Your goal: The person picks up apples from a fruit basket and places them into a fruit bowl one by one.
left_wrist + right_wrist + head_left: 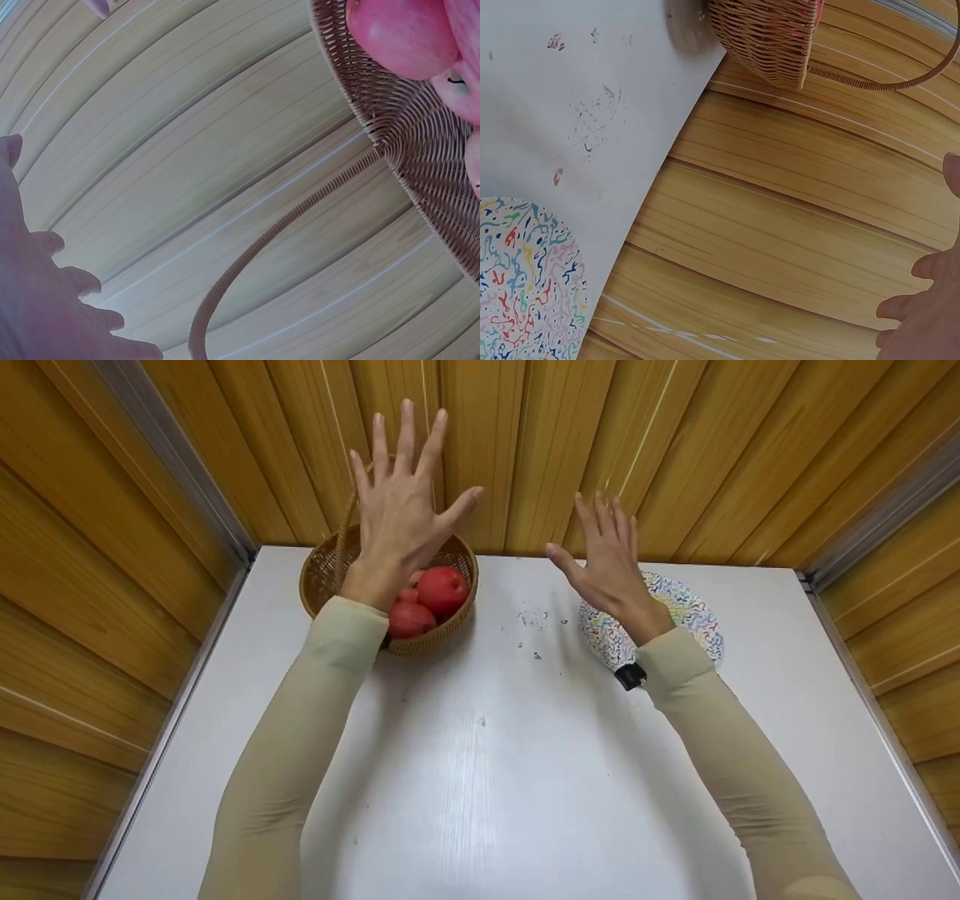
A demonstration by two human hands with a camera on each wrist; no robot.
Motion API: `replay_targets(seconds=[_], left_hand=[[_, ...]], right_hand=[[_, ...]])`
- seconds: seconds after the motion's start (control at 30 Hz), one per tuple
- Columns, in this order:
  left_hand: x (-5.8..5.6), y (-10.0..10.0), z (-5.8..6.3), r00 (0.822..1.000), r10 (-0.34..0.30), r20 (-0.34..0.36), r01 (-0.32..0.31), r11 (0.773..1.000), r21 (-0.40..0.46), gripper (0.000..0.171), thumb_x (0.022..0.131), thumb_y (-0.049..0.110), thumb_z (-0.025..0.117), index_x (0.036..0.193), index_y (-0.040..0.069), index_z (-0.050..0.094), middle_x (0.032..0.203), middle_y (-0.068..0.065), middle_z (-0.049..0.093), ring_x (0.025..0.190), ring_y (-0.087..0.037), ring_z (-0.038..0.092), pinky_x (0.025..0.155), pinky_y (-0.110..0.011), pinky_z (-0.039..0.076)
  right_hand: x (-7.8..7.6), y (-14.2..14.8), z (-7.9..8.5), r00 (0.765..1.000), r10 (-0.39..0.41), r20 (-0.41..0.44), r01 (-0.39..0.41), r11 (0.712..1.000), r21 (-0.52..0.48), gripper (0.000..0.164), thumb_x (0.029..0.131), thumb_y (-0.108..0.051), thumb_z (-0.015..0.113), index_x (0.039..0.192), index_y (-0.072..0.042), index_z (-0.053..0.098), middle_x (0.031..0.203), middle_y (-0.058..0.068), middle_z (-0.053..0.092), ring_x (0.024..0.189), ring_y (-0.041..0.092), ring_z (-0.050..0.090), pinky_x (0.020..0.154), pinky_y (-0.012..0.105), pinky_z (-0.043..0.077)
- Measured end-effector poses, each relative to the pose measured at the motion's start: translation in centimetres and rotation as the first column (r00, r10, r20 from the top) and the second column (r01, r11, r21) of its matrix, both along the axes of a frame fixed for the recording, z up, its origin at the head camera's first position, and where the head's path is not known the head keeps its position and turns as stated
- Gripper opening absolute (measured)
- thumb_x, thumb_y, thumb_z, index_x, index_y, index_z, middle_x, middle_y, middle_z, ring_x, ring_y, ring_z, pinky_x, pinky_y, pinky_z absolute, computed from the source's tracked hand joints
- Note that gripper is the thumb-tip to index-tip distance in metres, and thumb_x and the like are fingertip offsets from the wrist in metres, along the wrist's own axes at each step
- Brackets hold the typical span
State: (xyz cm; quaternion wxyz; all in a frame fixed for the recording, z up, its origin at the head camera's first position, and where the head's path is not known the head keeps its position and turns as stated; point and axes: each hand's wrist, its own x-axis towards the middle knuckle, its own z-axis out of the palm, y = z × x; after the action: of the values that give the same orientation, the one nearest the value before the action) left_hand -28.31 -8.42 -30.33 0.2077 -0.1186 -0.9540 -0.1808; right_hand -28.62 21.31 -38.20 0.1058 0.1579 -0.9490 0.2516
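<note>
My left hand (399,510) is raised above a wicker basket (439,643), fingers straight and spread, holding nothing. Several red apples (442,591) lie in the basket, partly hidden by the hand and wrist. The basket's tall arched handle (259,244) shows whole-length only in part in the left wrist view. My right hand (611,559) hovers, fingers extended and empty, over a round plate (694,619) with a multicoloured squiggle pattern. The right forearm covers part of that plate. In the right wrist view, the plate (529,285) sits at the lower left.
Both things stand on a white table (480,780) near its back edge, basket left and plate right. Wood-panelled walls (555,450) rise behind and at both sides. Dark smudges (534,619) mark the tabletop between basket and plate. A small black object (630,676) shows by the right wrist.
</note>
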Motion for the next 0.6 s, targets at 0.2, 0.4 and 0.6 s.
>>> replay_targets(seconds=[0.2,0.4,0.6], left_hand=[[0.2,-1.3,0.3,1.000,0.014,-0.001,-0.014,0.999,0.039,0.093,0.099,0.081,0.039,0.173,0.033,0.009,0.178,-0.003,-0.007,0.161,-0.033,-0.015,0.121,-0.056,-0.022],[0.6,-2.9,0.5,0.999,0.047,-0.001,-0.046,0.995,0.092,0.094,0.099,0.080,0.042,0.173,0.033,0.008,0.178,-0.002,-0.008,0.160,-0.030,-0.017,0.119,-0.053,-0.024],[0.8,-4.6,0.5,0.998,0.065,-0.022,-0.061,0.988,0.143,0.093,0.099,0.078,0.042,0.173,0.032,0.010,0.178,-0.002,-0.006,0.161,-0.031,-0.016,0.120,-0.053,-0.024]], right_hand=[[0.0,-0.6,0.1,1.000,-0.001,0.001,0.001,1.000,-0.001,0.094,0.103,-0.069,0.046,0.173,-0.014,0.014,0.177,0.018,0.004,0.162,0.038,-0.006,0.127,0.053,-0.012],[0.1,-1.2,0.2,1.000,0.010,0.009,-0.010,1.000,-0.012,0.093,0.103,-0.068,0.047,0.172,-0.014,0.015,0.177,0.018,0.005,0.162,0.038,-0.005,0.127,0.051,-0.014],[0.2,-1.9,0.2,1.000,0.013,0.018,-0.013,1.000,-0.017,0.095,0.102,-0.070,0.046,0.173,-0.015,0.015,0.177,0.016,0.004,0.162,0.036,-0.007,0.127,0.051,-0.014]])
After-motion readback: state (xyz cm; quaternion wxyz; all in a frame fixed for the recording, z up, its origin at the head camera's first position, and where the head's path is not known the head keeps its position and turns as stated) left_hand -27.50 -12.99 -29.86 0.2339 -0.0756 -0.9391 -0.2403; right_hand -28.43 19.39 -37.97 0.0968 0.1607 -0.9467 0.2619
